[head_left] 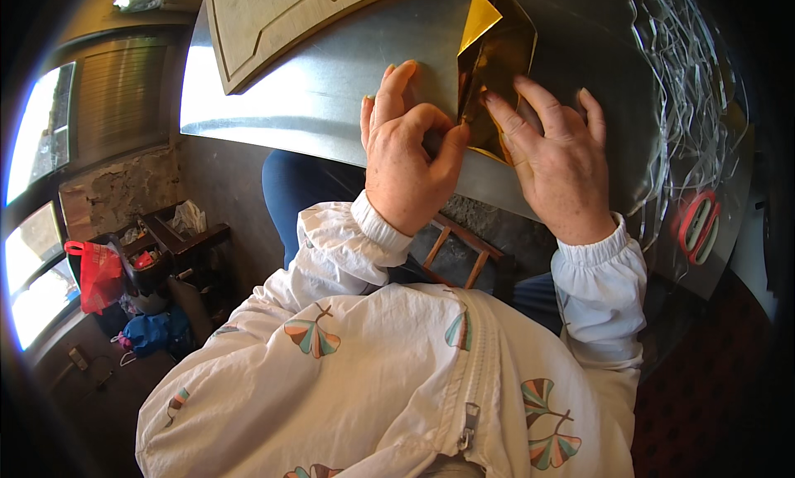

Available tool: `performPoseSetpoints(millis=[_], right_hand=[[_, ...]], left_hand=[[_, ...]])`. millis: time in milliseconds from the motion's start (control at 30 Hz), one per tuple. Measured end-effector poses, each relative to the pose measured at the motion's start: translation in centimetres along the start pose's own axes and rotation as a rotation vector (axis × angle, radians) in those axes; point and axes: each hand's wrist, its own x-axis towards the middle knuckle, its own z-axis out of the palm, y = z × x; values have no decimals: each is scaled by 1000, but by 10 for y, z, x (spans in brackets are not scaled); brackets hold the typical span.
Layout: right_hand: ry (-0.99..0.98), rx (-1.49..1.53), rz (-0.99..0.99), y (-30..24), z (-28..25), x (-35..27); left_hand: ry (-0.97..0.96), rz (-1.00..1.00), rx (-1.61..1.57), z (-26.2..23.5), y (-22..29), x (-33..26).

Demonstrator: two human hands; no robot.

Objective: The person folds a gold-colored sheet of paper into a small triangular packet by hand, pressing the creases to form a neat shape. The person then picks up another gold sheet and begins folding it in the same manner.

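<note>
A folded sheet of shiny gold paper (497, 55) lies on a grey metal tabletop (315, 97). My left hand (410, 151) rests at the sheet's left lower edge, thumb and forefinger pinching the fold. My right hand (559, 159) lies flat with fingers spread over the sheet's lower right part, pressing it to the table. Both sleeves are white with a leaf print. The bottom corner of the paper is hidden under my hands.
A pale cutting board (273, 18) lies at the table's far left. A heap of thin silvery strips (687, 80) sits at the right, with red-handled scissors (700, 221) below it. A wooden chair frame (460, 254) shows under the table. A red bag (99, 271) and clutter sit on the floor left.
</note>
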Motion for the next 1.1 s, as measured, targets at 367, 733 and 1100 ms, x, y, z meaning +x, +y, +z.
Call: performPoseSetpoints(millis=[367, 733, 1100], right_hand=[[3, 26, 2, 1, -1, 0], [-6, 21, 21, 0, -1, 1], [-32, 17, 26, 0, -2, 3]], left_hand=[[84, 76, 57, -4, -3, -8], [-254, 455, 462, 10, -1, -31], [-265, 449, 492, 10, 3, -33]])
